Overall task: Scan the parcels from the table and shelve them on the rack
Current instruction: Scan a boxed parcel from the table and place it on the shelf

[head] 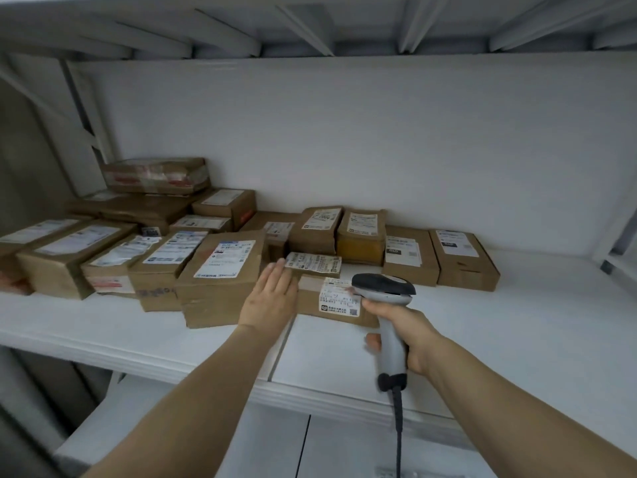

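Parcel (331,298) flat, long axis left-right

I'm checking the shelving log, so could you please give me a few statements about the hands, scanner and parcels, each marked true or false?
1. The right hand grips the scanner by its handle. True.
2. The left hand lifts the front parcel off the shelf. False: it lies flat, fingers straight, on that parcel, which rests on the shelf.
3. A cable hangs from the scanner's handle. True.
4. Every parcel lies in a single layer. False: a taped box at the back left sits on other parcels.
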`<action>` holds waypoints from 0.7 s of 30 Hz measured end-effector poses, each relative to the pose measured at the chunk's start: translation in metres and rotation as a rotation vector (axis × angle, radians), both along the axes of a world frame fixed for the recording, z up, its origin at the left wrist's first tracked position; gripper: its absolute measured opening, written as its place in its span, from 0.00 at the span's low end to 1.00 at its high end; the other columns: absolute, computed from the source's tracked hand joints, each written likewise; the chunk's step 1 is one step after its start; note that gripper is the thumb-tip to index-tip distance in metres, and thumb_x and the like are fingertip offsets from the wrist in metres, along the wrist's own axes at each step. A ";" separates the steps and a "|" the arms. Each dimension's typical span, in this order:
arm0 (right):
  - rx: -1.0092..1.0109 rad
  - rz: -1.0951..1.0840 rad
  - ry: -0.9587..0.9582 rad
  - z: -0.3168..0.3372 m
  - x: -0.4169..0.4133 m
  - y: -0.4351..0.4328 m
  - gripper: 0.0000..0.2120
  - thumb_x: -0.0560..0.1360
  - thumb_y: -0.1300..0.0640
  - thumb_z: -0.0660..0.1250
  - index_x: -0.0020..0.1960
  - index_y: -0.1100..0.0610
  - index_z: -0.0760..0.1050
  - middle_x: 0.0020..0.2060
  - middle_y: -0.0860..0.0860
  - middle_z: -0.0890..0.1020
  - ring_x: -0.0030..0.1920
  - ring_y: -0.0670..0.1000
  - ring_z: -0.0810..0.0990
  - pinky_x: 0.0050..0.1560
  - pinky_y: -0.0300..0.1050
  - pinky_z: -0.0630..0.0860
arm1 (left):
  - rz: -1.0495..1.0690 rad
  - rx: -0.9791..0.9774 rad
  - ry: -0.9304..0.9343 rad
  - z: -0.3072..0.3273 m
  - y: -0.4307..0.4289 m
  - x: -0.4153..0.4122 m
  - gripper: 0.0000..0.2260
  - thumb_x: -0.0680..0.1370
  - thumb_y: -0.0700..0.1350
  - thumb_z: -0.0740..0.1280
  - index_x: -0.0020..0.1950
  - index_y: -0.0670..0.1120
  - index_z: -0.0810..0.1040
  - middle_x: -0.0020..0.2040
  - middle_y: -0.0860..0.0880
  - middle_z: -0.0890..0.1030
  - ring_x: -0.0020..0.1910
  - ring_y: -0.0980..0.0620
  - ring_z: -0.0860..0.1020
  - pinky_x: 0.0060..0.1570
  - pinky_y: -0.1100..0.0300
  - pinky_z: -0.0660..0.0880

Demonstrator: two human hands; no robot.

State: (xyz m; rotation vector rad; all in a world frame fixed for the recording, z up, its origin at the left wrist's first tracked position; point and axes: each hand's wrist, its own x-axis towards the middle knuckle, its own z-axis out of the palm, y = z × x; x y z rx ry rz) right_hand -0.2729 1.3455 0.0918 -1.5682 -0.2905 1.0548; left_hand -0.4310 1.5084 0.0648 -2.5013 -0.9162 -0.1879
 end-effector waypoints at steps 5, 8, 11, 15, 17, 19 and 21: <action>0.007 0.007 0.021 -0.002 -0.015 0.016 0.25 0.63 0.53 0.81 0.55 0.61 0.78 0.47 0.58 0.82 0.43 0.56 0.80 0.52 0.53 0.81 | 0.312 -0.078 -0.115 0.003 0.004 -0.024 0.36 0.77 0.38 0.61 0.78 0.45 0.43 0.77 0.42 0.41 0.76 0.42 0.45 0.71 0.44 0.50; 0.009 -0.078 -0.011 -0.005 -0.018 0.023 0.23 0.64 0.55 0.80 0.55 0.60 0.78 0.47 0.56 0.82 0.41 0.55 0.81 0.47 0.50 0.82 | 0.297 -0.117 -0.164 0.011 0.012 -0.031 0.39 0.75 0.39 0.64 0.78 0.46 0.43 0.76 0.42 0.42 0.76 0.40 0.43 0.72 0.39 0.47; 0.011 -0.147 -0.018 -0.006 -0.014 0.027 0.22 0.65 0.55 0.79 0.55 0.61 0.77 0.48 0.57 0.81 0.43 0.57 0.81 0.45 0.49 0.81 | 0.397 -0.129 -0.213 0.003 0.012 -0.035 0.46 0.73 0.45 0.67 0.77 0.47 0.34 0.76 0.39 0.37 0.75 0.38 0.34 0.65 0.29 0.35; 0.020 -0.116 0.029 -0.008 -0.012 0.030 0.20 0.66 0.57 0.78 0.55 0.61 0.78 0.48 0.58 0.83 0.45 0.57 0.82 0.48 0.50 0.82 | 0.472 -0.238 -0.436 -0.004 0.013 -0.029 0.44 0.74 0.40 0.68 0.78 0.50 0.40 0.75 0.41 0.47 0.76 0.38 0.45 0.68 0.34 0.59; -0.006 -0.089 0.009 -0.009 -0.013 0.032 0.18 0.67 0.58 0.77 0.54 0.62 0.79 0.49 0.60 0.84 0.45 0.57 0.82 0.52 0.52 0.80 | 0.429 -0.271 -0.443 -0.001 0.020 -0.028 0.43 0.74 0.37 0.68 0.78 0.50 0.41 0.75 0.41 0.48 0.76 0.39 0.45 0.68 0.37 0.61; -0.028 -0.067 -0.014 -0.010 -0.013 0.034 0.18 0.66 0.57 0.77 0.53 0.62 0.80 0.48 0.61 0.84 0.43 0.58 0.81 0.52 0.52 0.79 | 0.445 -0.311 -0.438 0.002 0.024 -0.028 0.44 0.74 0.38 0.67 0.78 0.51 0.39 0.76 0.40 0.43 0.76 0.38 0.40 0.70 0.34 0.56; -0.023 -0.054 -0.017 -0.010 -0.015 0.036 0.20 0.64 0.55 0.78 0.53 0.62 0.80 0.48 0.61 0.84 0.43 0.58 0.80 0.50 0.51 0.78 | 0.419 -0.245 -0.390 0.001 0.017 -0.027 0.45 0.73 0.45 0.67 0.77 0.50 0.37 0.76 0.39 0.37 0.75 0.38 0.35 0.69 0.32 0.43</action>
